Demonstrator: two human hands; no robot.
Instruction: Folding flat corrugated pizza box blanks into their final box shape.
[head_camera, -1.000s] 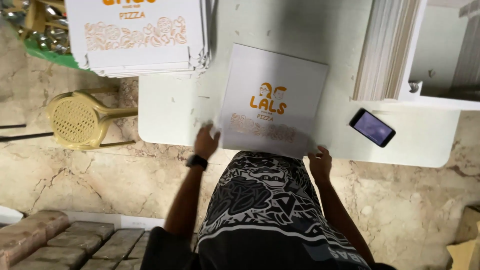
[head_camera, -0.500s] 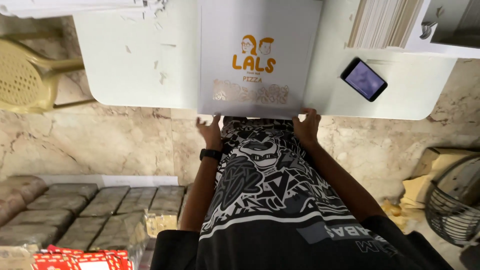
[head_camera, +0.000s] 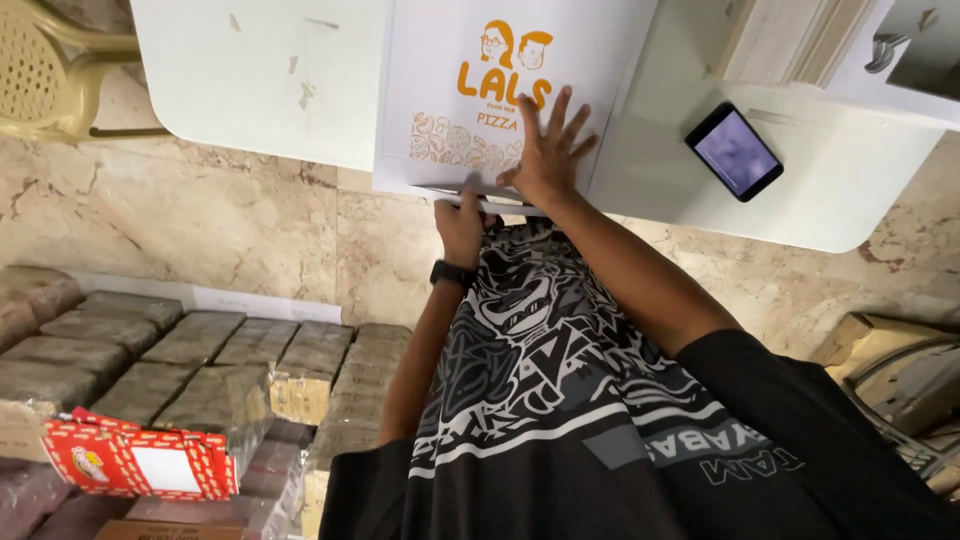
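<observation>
Your right hand (head_camera: 545, 150) lies flat, fingers spread, on the white pizza box (head_camera: 500, 90) at the near edge of the white table (head_camera: 260, 80); your left hand (head_camera: 462, 220) pinches the box's front edge, and a smartphone (head_camera: 733, 151) lies right of the box

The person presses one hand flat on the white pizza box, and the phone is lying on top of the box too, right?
Not quite. The head view shows the right hand flat on the white pizza box, but the phone lies on the table beside it.
</observation>
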